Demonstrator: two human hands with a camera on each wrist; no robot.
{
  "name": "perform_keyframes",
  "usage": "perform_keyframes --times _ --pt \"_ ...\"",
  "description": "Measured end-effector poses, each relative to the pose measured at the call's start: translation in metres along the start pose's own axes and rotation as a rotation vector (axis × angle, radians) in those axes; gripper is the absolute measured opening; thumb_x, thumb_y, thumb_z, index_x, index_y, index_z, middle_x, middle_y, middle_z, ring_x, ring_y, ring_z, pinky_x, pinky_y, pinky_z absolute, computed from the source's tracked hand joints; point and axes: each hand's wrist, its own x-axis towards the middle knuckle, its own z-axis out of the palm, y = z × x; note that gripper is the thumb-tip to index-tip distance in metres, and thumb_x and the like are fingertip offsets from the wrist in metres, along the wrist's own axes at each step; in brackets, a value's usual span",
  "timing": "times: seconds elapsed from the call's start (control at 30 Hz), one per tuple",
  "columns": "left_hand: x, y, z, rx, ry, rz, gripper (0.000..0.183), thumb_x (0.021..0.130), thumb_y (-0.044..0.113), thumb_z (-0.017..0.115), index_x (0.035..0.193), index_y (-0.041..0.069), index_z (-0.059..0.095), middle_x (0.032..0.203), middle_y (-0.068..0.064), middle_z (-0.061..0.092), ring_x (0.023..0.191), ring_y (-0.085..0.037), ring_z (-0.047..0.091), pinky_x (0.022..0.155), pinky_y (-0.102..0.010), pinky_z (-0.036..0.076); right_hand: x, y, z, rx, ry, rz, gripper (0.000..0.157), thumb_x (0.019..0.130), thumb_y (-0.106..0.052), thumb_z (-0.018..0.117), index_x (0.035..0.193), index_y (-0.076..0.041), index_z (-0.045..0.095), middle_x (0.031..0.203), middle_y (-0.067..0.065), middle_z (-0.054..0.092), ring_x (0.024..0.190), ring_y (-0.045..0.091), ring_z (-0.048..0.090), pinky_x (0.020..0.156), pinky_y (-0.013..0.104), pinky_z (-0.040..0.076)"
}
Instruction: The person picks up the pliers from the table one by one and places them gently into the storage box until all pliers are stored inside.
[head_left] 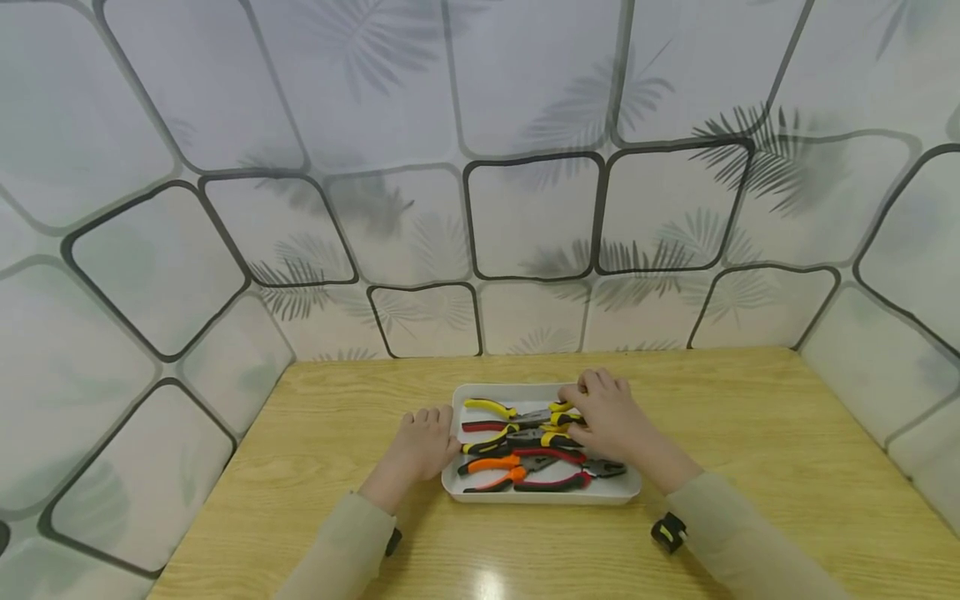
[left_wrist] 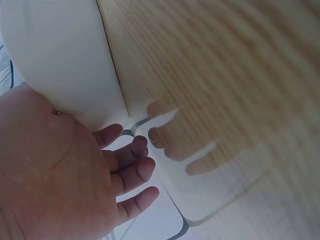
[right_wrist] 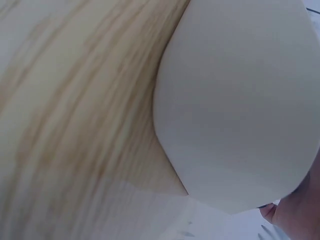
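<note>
A white tray (head_left: 540, 498) on the table holds several pliers laid side by side. My left hand (head_left: 425, 442) rests at the tray's left end, its thumb at the rim; in the left wrist view the fingers (left_wrist: 131, 165) hang loosely outside the tray wall (left_wrist: 60, 55). At the right end, my right hand (head_left: 611, 417) reaches over the handles of the yellow-and-black pliers (head_left: 558, 439); whether it grips them is hidden. Orange-and-black pliers (head_left: 495, 463) and red-and-black pliers (head_left: 555, 483) lie nearer the front. The right wrist view shows mostly the tray's outer wall (right_wrist: 235, 100).
A light wood-grain table (head_left: 337, 392) carries the tray. Patterned fabric (head_left: 532, 217) stands behind the table and along both sides. A black wrist device (head_left: 668, 532) sits below the right sleeve.
</note>
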Motion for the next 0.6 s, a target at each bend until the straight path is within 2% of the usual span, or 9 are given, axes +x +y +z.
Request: perform_keyframes --times 0.6 --pt "0.0004 0.0004 -0.0003 0.001 -0.002 0.0 0.038 0.096 0.036 0.038 0.118 0.005 0.042 0.107 -0.012 0.053 0.097 -0.028 0.049 0.082 -0.044 0.036 0.0054 -0.0033 0.0022 0.001 -0.025 0.005 0.036 0.084 -0.039 0.058 0.119 -0.029 0.057 0.094 0.0 0.036 0.087 0.02 0.03 0.072 0.04 0.019"
